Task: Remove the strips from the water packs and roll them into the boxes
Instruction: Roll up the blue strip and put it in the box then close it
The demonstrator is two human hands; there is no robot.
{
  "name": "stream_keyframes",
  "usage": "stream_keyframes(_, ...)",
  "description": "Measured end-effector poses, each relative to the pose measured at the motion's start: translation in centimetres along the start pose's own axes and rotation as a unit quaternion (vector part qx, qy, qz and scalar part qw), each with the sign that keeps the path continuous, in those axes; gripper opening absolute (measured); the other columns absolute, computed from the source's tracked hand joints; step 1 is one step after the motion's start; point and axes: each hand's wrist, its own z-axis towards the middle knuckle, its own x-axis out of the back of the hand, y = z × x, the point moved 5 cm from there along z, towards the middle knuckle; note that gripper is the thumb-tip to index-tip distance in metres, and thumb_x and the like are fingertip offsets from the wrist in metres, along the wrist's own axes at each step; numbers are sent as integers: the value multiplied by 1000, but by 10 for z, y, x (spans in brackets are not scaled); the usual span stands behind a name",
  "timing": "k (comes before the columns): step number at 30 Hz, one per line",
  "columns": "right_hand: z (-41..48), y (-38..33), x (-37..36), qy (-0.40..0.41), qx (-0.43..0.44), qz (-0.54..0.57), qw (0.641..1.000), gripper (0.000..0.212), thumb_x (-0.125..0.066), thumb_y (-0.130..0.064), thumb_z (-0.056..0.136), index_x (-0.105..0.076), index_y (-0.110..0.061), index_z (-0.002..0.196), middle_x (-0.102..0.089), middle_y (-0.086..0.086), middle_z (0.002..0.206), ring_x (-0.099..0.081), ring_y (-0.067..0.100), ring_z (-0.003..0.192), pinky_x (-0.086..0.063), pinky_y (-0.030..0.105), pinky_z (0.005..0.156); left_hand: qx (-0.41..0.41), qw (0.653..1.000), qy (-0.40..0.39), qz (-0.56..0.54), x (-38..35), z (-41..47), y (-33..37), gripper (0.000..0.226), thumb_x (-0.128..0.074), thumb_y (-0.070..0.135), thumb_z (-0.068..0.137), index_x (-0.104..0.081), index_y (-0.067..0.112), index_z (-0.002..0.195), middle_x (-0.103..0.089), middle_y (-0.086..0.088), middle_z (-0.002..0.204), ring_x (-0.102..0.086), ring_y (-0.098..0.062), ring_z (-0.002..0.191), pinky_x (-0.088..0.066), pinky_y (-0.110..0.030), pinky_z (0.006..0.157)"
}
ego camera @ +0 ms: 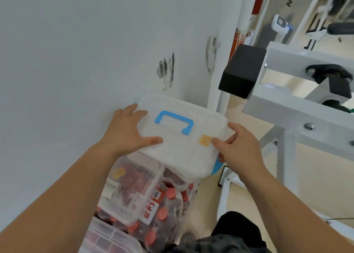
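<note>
A translucent white box (pixel 178 153) with a blue handle (pixel 173 121) on its lid and a small orange sticker is held up in front of the wall. My left hand (pixel 130 130) grips its left side, thumb on the lid. My right hand (pixel 239 145) grips its right edge near a blue latch, thumb beside the sticker. Below it sits another clear lidded box (pixel 132 191) holding dark red strips, resting on a shrink-wrapped water pack (pixel 168 206) of bottles with red caps.
A third clear box (pixel 109 237) lies at the bottom left. The white wall (pixel 76 61) is on the left. A white metal gym frame with a black pad (pixel 242 71) stands close on the right. My dark-clothed knee (pixel 235 231) is at the bottom.
</note>
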Motion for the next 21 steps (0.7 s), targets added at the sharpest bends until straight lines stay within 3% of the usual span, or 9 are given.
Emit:
stream_keyframes(3,-2,8,-2,1,-5,23,1000,63,-80,-38,80,-52,-29,136,-70,-1,71,-72,13,59,-63,45,70,-19,1000,-8,10,1,8,0,117,-61,91,48,-39,35,147,-23,2,162,-20,-28,145,-21,-43,121)
stream_keyframes(8,-5,15,-11,-15,3,25,1000,75,-77,-50,79,-44,-34,144,-68,1,79,-70,19,74,-61,47,76,-26,1000,-5,9,1,15,-6,112,-67,85,53,-38,35,149,-23,4,162,-20,-27,146,-21,-45,121)
stream_keyframes(13,-10,15,-14,-6,9,7,1000,78,-76,-49,82,-39,-33,148,-63,-1,80,-64,12,75,-56,31,73,-14,997,-22,74,2,12,0,101,-61,81,69,-30,35,153,-19,0,165,-21,-30,148,-21,-45,121)
stream_keyframes(16,-11,15,-14,-3,4,14,1000,78,-76,-49,83,-38,-32,149,-62,-1,80,-63,12,76,-56,32,73,-107,993,14,52,-1,-11,43,86,-59,73,78,-33,35,151,-25,0,163,-24,-28,147,-22,-45,121)
stream_keyframes(18,-11,14,-13,-4,7,17,1000,78,-76,-46,83,-36,-32,149,-62,-3,80,-63,10,76,-54,29,72,-184,983,-13,17,-11,-33,80,91,-50,82,72,-32,40,150,-25,4,163,-23,-23,148,-20,-44,121)
stream_keyframes(21,-12,17,-11,-4,6,33,999,78,-77,-42,83,-36,-33,149,-64,-4,78,-63,7,75,-51,24,69,-230,968,-82,61,-36,-48,113,102,-42,92,64,-14,50,152,-6,8,167,-7,-22,153,-13,-51,123)
